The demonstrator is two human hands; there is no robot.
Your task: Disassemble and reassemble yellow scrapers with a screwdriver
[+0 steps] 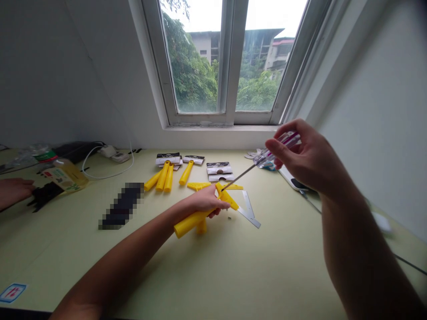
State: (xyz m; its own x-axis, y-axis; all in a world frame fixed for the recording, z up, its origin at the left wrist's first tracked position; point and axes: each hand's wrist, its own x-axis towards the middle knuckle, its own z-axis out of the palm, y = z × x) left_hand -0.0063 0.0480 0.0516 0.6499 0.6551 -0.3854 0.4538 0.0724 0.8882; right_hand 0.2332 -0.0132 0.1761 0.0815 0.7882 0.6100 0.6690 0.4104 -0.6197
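My left hand point(207, 199) is closed around a yellow plastic scraper point(191, 224), its handle pointing down to the left. In my right hand point(302, 155) is a screwdriver point(246, 171) with a clear and purple handle. Its shaft slants down left, and the tip meets the scraper's yellow head, or nearly so; exact contact is hard to tell. Two thin metal blades point(248, 203) form a V just right of the scraper; one end lies hidden behind its head. Another yellow T-shaped piece point(198, 186) lies partly behind my left hand. A tiny dark piece point(229, 218) rests on the table.
Several yellow handles point(162, 178) and black-and-white cards point(219, 170) lie toward the window. At left are a bottle point(65, 173), another person's hand point(15, 192), a white cable point(96, 178) and a pixelated dark object point(122, 206). A dark-screened device point(298, 185) sits at right.
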